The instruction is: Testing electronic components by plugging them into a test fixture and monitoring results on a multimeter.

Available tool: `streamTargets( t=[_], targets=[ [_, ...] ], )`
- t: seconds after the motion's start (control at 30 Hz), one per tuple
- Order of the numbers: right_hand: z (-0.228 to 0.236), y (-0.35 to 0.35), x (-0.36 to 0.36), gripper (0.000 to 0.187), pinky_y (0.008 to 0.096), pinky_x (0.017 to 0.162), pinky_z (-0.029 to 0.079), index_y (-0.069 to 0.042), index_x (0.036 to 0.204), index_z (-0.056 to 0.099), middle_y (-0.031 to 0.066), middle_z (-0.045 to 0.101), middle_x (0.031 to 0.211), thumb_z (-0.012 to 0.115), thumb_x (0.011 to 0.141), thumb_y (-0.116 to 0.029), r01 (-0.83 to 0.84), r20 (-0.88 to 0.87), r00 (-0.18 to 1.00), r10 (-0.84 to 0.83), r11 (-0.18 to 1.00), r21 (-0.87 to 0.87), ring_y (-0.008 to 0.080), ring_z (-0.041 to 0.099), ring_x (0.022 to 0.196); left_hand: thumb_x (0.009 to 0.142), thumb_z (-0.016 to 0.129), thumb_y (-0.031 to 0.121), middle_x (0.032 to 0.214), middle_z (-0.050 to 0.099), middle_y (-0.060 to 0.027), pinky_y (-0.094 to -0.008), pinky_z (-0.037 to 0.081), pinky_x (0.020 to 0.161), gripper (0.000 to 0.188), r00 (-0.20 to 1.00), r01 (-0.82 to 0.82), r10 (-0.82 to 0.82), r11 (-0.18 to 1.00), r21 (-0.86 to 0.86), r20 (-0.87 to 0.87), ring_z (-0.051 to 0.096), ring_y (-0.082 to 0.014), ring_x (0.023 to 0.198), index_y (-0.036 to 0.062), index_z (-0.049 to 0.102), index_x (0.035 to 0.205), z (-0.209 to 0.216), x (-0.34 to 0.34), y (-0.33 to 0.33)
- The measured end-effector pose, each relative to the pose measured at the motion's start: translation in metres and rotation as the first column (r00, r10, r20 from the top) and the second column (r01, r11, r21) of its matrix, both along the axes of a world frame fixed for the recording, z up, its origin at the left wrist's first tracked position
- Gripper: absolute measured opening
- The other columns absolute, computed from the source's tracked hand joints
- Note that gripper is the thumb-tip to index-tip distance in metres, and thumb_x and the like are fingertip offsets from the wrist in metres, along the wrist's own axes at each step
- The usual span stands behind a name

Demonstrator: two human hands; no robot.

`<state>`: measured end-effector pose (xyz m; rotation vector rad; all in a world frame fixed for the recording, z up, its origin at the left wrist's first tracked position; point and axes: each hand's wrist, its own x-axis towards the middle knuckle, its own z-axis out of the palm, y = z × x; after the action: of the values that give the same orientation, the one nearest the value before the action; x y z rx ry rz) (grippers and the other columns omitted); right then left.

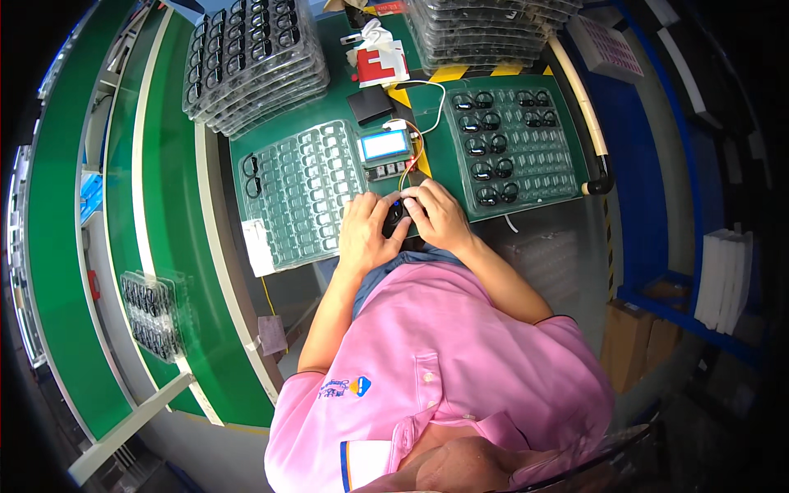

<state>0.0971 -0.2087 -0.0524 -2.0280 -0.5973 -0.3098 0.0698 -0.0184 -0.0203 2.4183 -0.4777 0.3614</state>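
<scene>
Close to my body, at the front edge of the green table, both hands meet around a small black wristband (396,215) with a blue light on its face. My left hand (364,232) grips it from the left, thumb and fingers curled round it. On the other side my right hand (441,217) holds it, thumb on the near side and fingertips at the far edge. Just beyond the fingers is a small test board with a lit display (385,145), wires running down toward the wristband. The fingers cover most of the wristband.
Left of my hands lies a clear tray (308,189) with a few black wristbands at one side. A second tray (538,172) at right holds several more. Tray stacks (255,99) stand at the back. A green conveyor (177,205) runs along the left.
</scene>
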Motion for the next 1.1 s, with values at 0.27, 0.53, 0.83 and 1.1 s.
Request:
streamTargets(
  t=[0.27, 0.53, 0.83, 1.1],
  targets=[
    [0.001, 0.0, 0.002, 0.013, 0.047, 0.076, 0.053, -0.003, 0.107, 0.067, 0.0157, 0.063, 0.095, 0.063, 0.103, -0.014, -0.013, 0.007, 1.0, 0.012, 1.0, 0.013, 0.038, 0.064, 0.086, 0.083, 0.083, 0.024, 0.093, 0.058, -0.008, -0.0414, 0.044, 0.078, 0.042, 1.0, -0.005, 0.005, 1.0, 0.015, -0.005, 0.057, -0.0288, 0.087, 0.0082, 0.073, 0.122, 0.001, 0.0, 0.0],
    [0.003, -0.002, 0.001, 0.015, 0.0458, 0.074, 0.05, -0.003, 0.107, 0.065, 0.0145, 0.062, 0.094, 0.067, 0.101, -0.017, -0.045, -0.117, 0.992, 0.045, 0.999, 0.004, 0.0357, 0.061, 0.082, 0.081, 0.084, 0.018, 0.087, 0.058, -0.0053, -0.0391, 0.043, 0.078, 0.037, 1.0, 0.003, -0.003, 1.0, -0.02, -0.007, 0.058, -0.0259, 0.083, 0.0093, 0.073, 0.115, -0.004, 0.001, 0.003],
    [-0.007, -0.023, 0.008, 0.016, 0.0248, 0.073, 0.047, -0.003, 0.113, 0.064, 0.0031, 0.063, 0.1, 0.071, 0.101, -0.01, -0.029, -0.502, 0.843, 0.191, 0.949, 0.313, 0.0084, 0.059, 0.085, 0.089, 0.081, 0.001, 0.094, 0.061, 0.0022, -0.026, 0.048, 0.084, 0.036, 0.92, -0.129, -0.125, 0.799, -0.588, -0.372, 0.057, -0.0094, 0.088, 0.0038, 0.068, 0.122, -0.007, 0.002, 0.018],
    [0.066, -0.018, -0.016, 0.022, 0.0289, 0.076, 0.053, -0.005, 0.13, 0.057, 0.0099, 0.066, 0.111, 0.06, 0.109, -0.013, -0.005, -0.367, 0.71, 0.601, 0.525, 0.851, 0.0153, 0.063, 0.093, 0.096, 0.07, -0.002, 0.112, 0.067, 0.0005, -0.0257, 0.05, 0.091, 0.036, 0.858, -0.21, -0.434, 0.193, -0.959, -0.275, 0.062, -0.0096, 0.101, 0.0032, 0.065, 0.132, 0.013, 0.007, 0.048]
  ],
)
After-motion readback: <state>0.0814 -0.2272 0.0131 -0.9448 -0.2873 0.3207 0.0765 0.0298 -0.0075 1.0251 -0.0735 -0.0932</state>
